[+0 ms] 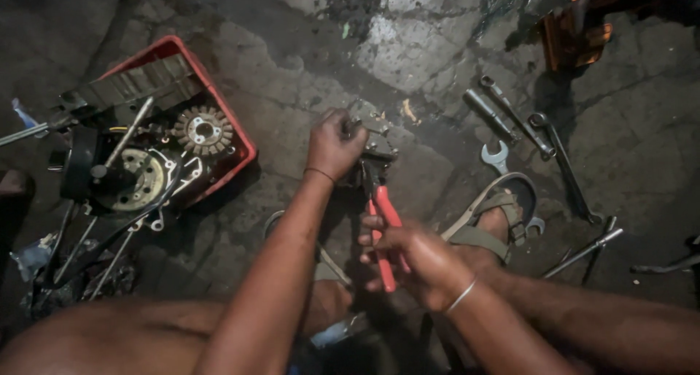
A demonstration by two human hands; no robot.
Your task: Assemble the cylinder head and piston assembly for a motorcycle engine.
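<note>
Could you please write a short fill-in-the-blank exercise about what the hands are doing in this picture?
1. The right hand grips pliers with ____ handles.
2. The left hand holds a small ____ part over the floor.
3. The crate of engine parts lies on the person's ____ side.
4. Wrenches lie on the floor near the sandalled ____.

Missing words: red; metal; left; foot

No packages, labels, signs or screens anywhere on this grimy floor (437,47), only tools and greasy metal parts lying about.

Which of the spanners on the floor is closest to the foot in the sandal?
The open-ended spanner, just above the sandalled foot. The other spanners lie farther right.
</note>
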